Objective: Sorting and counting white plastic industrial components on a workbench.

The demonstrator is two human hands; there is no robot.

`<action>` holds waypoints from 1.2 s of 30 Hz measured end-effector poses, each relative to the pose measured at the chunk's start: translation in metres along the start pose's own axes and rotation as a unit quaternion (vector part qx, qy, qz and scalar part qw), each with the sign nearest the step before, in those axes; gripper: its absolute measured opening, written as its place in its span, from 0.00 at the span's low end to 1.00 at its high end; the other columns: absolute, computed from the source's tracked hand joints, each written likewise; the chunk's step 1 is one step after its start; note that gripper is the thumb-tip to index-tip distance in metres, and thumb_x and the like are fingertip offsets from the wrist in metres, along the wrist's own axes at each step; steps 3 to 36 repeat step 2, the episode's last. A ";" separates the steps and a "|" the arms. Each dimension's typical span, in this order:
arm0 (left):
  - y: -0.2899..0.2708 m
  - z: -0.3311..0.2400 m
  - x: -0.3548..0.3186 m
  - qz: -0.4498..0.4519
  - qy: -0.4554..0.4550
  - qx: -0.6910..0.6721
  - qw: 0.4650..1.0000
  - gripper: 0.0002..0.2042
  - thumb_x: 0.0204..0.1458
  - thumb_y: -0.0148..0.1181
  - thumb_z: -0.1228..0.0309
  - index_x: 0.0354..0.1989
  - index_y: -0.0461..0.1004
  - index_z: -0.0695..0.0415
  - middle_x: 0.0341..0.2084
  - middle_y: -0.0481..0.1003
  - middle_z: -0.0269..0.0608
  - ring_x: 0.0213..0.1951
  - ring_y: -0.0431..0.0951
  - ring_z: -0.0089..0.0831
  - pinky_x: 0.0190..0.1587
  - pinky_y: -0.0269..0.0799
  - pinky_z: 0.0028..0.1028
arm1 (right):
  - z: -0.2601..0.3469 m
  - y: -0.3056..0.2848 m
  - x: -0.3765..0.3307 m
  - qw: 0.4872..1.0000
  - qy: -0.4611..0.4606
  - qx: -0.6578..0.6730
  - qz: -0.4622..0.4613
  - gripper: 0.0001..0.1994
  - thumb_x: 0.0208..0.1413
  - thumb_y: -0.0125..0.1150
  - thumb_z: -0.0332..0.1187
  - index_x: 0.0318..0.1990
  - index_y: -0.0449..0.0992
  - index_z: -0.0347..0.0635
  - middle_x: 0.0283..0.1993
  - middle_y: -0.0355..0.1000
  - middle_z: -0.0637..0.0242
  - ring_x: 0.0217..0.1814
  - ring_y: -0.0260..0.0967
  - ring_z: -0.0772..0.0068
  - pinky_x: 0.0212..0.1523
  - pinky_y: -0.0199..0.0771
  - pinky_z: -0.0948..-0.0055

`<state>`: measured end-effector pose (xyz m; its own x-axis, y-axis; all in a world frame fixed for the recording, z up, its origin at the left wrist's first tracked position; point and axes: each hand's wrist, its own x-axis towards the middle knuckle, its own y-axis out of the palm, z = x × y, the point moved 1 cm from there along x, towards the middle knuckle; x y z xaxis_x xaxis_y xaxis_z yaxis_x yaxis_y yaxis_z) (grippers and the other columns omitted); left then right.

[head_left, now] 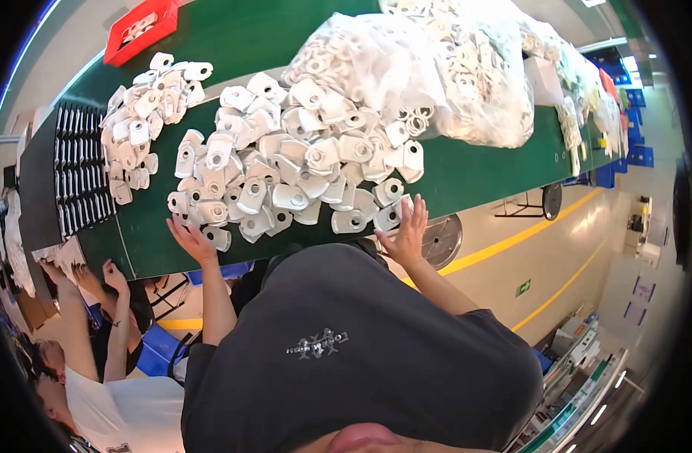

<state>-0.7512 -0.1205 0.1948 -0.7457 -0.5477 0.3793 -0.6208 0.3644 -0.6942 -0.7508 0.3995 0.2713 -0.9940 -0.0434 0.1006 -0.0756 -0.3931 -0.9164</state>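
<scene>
in the middle of the frame the heap of small white plastic parts [300, 174] lies on the long green table [482, 174], stretching left to right. the left hand [191, 240] and the right hand [406, 230], both open with fingers spread (holding nothing), touch its near edge at either end, equally near.

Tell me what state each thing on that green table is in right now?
White plastic parts: loose, heaped on the green table.
Clear bags: full, lying on the table.
Red crate: holds a few parts.
Left hand: open, at the heap's edge.
Right hand: open, fingers spread on parts.
</scene>
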 end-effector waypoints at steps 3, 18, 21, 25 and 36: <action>0.000 -0.002 0.001 0.004 -0.014 0.013 1.000 0.26 0.69 0.42 0.60 0.69 0.62 0.64 0.70 0.56 0.64 0.70 0.58 0.58 0.72 0.50 0.46 | -0.002 0.018 -0.012 0.999 0.033 -0.004 0.025 0.53 0.48 0.71 0.56 0.76 0.47 0.47 0.80 0.36 0.43 0.82 0.34 0.36 0.75 0.35 0.32; 0.000 -0.002 0.001 0.004 -0.014 0.013 1.000 0.26 0.69 0.42 0.60 0.69 0.62 0.64 0.70 0.56 0.64 0.70 0.58 0.58 0.72 0.50 0.46 | -0.002 0.018 -0.012 0.999 0.033 -0.004 0.025 0.53 0.48 0.71 0.56 0.76 0.47 0.47 0.80 0.36 0.43 0.82 0.34 0.36 0.75 0.35 0.32; 0.000 -0.002 0.001 0.004 -0.014 0.013 1.000 0.26 0.69 0.42 0.60 0.69 0.62 0.64 0.70 0.56 0.64 0.70 0.58 0.58 0.72 0.50 0.46 | -0.002 0.018 -0.012 0.999 0.033 -0.004 0.025 0.53 0.48 0.71 0.56 0.76 0.47 0.47 0.80 0.36 0.43 0.82 0.34 0.36 0.75 0.35 0.32; 0.000 -0.002 0.001 0.004 -0.014 0.013 1.000 0.26 0.69 0.42 0.60 0.69 0.62 0.64 0.70 0.56 0.64 0.70 0.58 0.58 0.72 0.50 0.46 | -0.002 0.018 -0.012 0.999 0.033 -0.004 0.025 0.53 0.48 0.71 0.56 0.76 0.47 0.47 0.80 0.36 0.43 0.82 0.34 0.36 0.75 0.35 0.32; 0.000 -0.002 0.001 0.004 -0.014 0.013 1.000 0.26 0.69 0.42 0.60 0.69 0.62 0.64 0.70 0.56 0.64 0.70 0.58 0.58 0.72 0.50 0.46 | -0.002 0.018 -0.012 0.999 0.033 -0.004 0.025 0.53 0.48 0.71 0.56 0.76 0.47 0.47 0.80 0.36 0.43 0.82 0.34 0.36 0.75 0.35 0.32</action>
